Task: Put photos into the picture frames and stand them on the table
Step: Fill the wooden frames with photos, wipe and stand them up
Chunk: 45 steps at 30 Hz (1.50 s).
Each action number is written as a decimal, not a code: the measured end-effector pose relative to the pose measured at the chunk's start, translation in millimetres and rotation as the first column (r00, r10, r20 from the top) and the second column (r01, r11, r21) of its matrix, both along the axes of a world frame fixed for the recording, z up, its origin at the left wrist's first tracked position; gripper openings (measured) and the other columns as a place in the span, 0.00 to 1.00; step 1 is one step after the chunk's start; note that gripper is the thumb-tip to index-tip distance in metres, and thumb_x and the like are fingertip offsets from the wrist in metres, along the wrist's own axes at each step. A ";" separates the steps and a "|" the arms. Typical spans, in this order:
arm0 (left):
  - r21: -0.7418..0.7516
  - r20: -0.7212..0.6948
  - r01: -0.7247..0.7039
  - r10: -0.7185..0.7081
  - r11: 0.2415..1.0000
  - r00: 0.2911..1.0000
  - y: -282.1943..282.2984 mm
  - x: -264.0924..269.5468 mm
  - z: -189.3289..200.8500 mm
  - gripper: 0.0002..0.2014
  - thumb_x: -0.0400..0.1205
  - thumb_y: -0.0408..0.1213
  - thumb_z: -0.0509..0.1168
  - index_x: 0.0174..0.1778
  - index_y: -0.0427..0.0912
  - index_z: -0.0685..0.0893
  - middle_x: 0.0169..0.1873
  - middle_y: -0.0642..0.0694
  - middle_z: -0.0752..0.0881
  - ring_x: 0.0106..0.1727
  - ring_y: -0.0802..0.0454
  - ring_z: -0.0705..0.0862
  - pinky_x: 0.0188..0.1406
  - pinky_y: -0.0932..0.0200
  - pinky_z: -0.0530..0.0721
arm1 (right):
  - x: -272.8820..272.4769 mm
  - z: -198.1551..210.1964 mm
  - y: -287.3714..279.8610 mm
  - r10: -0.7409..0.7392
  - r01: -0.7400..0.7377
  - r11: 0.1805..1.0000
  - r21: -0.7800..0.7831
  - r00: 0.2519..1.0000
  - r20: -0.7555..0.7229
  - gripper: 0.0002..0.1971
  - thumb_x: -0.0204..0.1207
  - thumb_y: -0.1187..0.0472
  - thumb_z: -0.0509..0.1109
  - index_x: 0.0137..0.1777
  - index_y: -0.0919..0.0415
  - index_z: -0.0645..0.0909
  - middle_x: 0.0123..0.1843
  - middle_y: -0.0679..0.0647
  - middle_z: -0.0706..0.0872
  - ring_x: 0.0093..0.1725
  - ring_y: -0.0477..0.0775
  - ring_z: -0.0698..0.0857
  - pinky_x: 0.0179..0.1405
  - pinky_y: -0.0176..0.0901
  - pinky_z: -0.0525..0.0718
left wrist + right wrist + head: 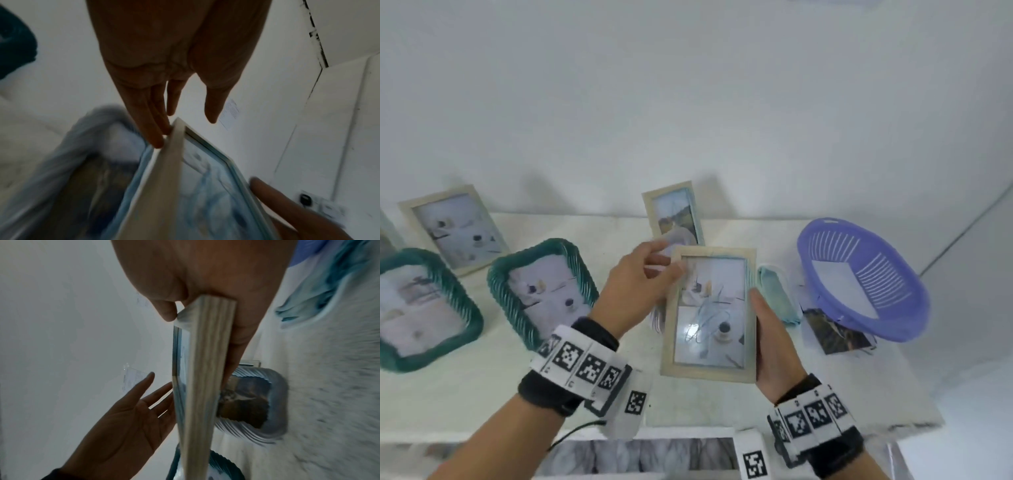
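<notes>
Right hand (774,329): clamps wooden frame (710,310) by its right edge.
Left hand (635,287): fingers straight, touching upper-left corner.
Frame axis: long side vertical at picture centre, glass toward head camera.
Right wrist view only: frame edge-on.

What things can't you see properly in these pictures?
- Back of the wooden frame: in the head view it faces away, so its stand is hidden.
- Right hand fingers: behind that frame in the head view.
- Far-left frame: cut off by the head view's left edge.
- Loose photo: partly under the purple basket.
- Table items in the left wrist view: blurred.
</notes>
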<state>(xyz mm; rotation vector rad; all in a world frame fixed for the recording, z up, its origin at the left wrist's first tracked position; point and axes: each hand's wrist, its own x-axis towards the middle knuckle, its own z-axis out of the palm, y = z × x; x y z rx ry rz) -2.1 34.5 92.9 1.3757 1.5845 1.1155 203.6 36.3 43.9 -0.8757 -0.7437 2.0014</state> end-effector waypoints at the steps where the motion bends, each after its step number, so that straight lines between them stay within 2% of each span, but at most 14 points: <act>1: 0.018 -0.033 0.035 -0.035 0.999 0.999 -12.9 11.0 -9.3 0.28 0.74 0.61 0.71 0.70 0.60 0.77 0.54 0.61 0.86 0.54 0.67 0.85 0.53 0.61 0.87 | 3.2 -4.3 -6.3 -0.007 0.007 1.000 -0.010 1.000 0.011 0.29 0.86 0.44 0.50 0.73 0.65 0.76 0.68 0.65 0.83 0.67 0.63 0.83 0.66 0.57 0.82; 3: 0.041 -0.029 0.113 -0.111 0.993 0.993 -37.3 32.9 -24.8 0.32 0.71 0.59 0.73 0.71 0.69 0.70 0.57 0.72 0.84 0.58 0.77 0.81 0.54 0.75 0.80 | 6.8 -11.0 -17.2 0.004 -0.004 1.000 -0.005 1.000 0.011 0.31 0.86 0.45 0.47 0.71 0.69 0.77 0.59 0.63 0.89 0.58 0.57 0.88 0.51 0.44 0.87; 5: 0.018 0.000 0.133 -0.133 0.991 0.991 -53.4 50.1 -44.0 0.41 0.69 0.58 0.76 0.76 0.71 0.61 0.63 0.80 0.77 0.65 0.81 0.74 0.61 0.77 0.75 | 10.8 -18.7 -27.2 0.016 -0.016 1.000 -0.012 1.000 0.026 0.29 0.85 0.43 0.47 0.68 0.62 0.80 0.57 0.58 0.90 0.56 0.51 0.89 0.51 0.40 0.86; 8: -0.072 0.041 0.126 -0.124 0.989 0.991 -62.0 65.9 -69.4 0.59 0.62 0.69 0.79 0.83 0.70 0.48 0.79 0.73 0.62 0.81 0.71 0.60 0.82 0.57 0.64 | 17.3 -27.7 -38.0 0.035 -0.034 0.997 -0.065 0.999 0.020 0.32 0.84 0.37 0.48 0.74 0.57 0.77 0.70 0.63 0.82 0.71 0.61 0.80 0.75 0.61 0.71; 11: -0.124 0.128 0.127 -0.111 0.984 0.986 -63.3 78.3 -77.4 0.62 0.58 0.71 0.79 0.82 0.72 0.47 0.81 0.66 0.62 0.83 0.61 0.61 0.82 0.44 0.65 | 18.5 -41.0 -42.0 0.019 -0.013 0.997 -0.082 0.997 0.070 0.32 0.85 0.36 0.45 0.77 0.56 0.73 0.75 0.66 0.77 0.75 0.66 0.74 0.79 0.66 0.65; 16: -0.119 0.219 0.155 -0.126 0.981 0.968 -64.1 84.0 -72.7 0.56 0.61 0.62 0.80 0.80 0.70 0.52 0.72 0.73 0.68 0.69 0.87 0.64 0.69 0.78 0.69 | 19.9 -42.9 -40.1 0.042 -0.037 0.996 -0.080 0.997 0.060 0.31 0.84 0.37 0.44 0.77 0.53 0.72 0.72 0.57 0.81 0.74 0.59 0.78 0.77 0.62 0.68; 20: -0.159 0.261 0.156 -0.111 0.975 0.959 -64.6 82.2 -79.7 0.58 0.55 0.70 0.79 0.80 0.72 0.56 0.74 0.63 0.74 0.74 0.75 0.69 0.75 0.52 0.76 | 26.6 -49.1 -36.7 0.031 -0.027 0.999 -0.035 0.989 0.146 0.31 0.81 0.36 0.52 0.71 0.61 0.73 0.67 0.62 0.84 0.68 0.66 0.81 0.74 0.67 0.70; 24: -0.137 0.369 0.166 -0.105 0.977 0.924 -70.7 86.1 -85.5 0.50 0.60 0.63 0.78 0.77 0.71 0.61 0.72 0.63 0.77 0.73 0.74 0.72 0.64 0.65 0.81 | 32.6 -53.8 -32.6 -0.019 0.028 0.999 -0.045 0.980 0.197 0.26 0.76 0.36 0.60 0.57 0.60 0.77 0.52 0.63 0.85 0.52 0.60 0.84 0.56 0.55 0.80; 28: -0.124 0.422 0.118 -0.056 0.985 0.905 -74.6 82.3 -92.9 0.44 0.63 0.67 0.74 0.77 0.67 0.66 0.69 0.53 0.83 0.72 0.59 0.78 0.72 0.50 0.77 | 40.8 -51.9 -31.7 -0.083 0.093 0.993 -0.072 0.987 0.138 0.23 0.76 0.39 0.62 0.56 0.60 0.78 0.47 0.63 0.86 0.47 0.61 0.85 0.49 0.56 0.84; 32: -0.097 0.496 -0.072 0.111 0.993 0.861 -74.5 67.9 -101.9 0.27 0.71 0.54 0.75 0.64 0.52 0.79 0.56 0.45 0.88 0.57 0.48 0.87 0.55 0.48 0.87 | 51.6 -56.8 -27.8 -0.149 0.157 0.988 -0.008 0.953 0.262 0.19 0.81 0.45 0.60 0.56 0.61 0.79 0.49 0.61 0.87 0.45 0.58 0.85 0.50 0.54 0.84; 35: -0.139 0.515 -0.183 0.229 0.973 0.826 -71.7 59.3 -116.2 0.13 0.78 0.42 0.74 0.55 0.42 0.84 0.41 0.42 0.86 0.42 0.50 0.85 0.38 0.51 0.88 | 59.5 -65.0 -29.4 -0.163 0.136 0.986 0.097 0.910 0.382 0.13 0.84 0.56 0.61 0.56 0.66 0.79 0.53 0.62 0.87 0.43 0.55 0.85 0.45 0.48 0.86; 38: -0.205 0.392 -0.212 0.279 0.956 0.877 -69.3 57.0 -136.6 0.06 0.81 0.35 0.71 0.52 0.45 0.88 0.36 0.45 0.87 0.36 0.56 0.85 0.31 0.57 0.87 | 66.1 -77.0 -32.5 -0.202 0.028 0.953 0.300 0.797 0.569 0.04 0.82 0.65 0.66 0.51 0.62 0.82 0.50 0.52 0.88 0.45 0.50 0.86 0.46 0.46 0.87; 42: -0.225 0.166 -0.267 0.307 0.937 0.937 -67.7 58.5 -168.1 0.04 0.81 0.40 0.72 0.49 0.51 0.91 0.39 0.50 0.92 0.41 0.53 0.90 0.39 0.53 0.91 | 69.5 -97.1 -31.3 -0.284 -0.265 0.836 0.480 0.539 0.793 0.12 0.80 0.65 0.67 0.50 0.43 0.80 0.54 0.45 0.84 0.49 0.37 0.83 0.48 0.29 0.80; 45: -0.185 -0.012 -0.282 0.285 0.941 0.958 -66.9 65.0 -176.1 0.07 0.81 0.45 0.71 0.51 0.50 0.91 0.38 0.56 0.92 0.41 0.58 0.90 0.46 0.51 0.91 | 69.7 -109.4 -29.5 -0.336 -0.410 0.760 0.504 0.417 0.845 0.10 0.80 0.64 0.67 0.53 0.48 0.83 0.61 0.50 0.78 0.53 0.39 0.80 0.54 0.32 0.80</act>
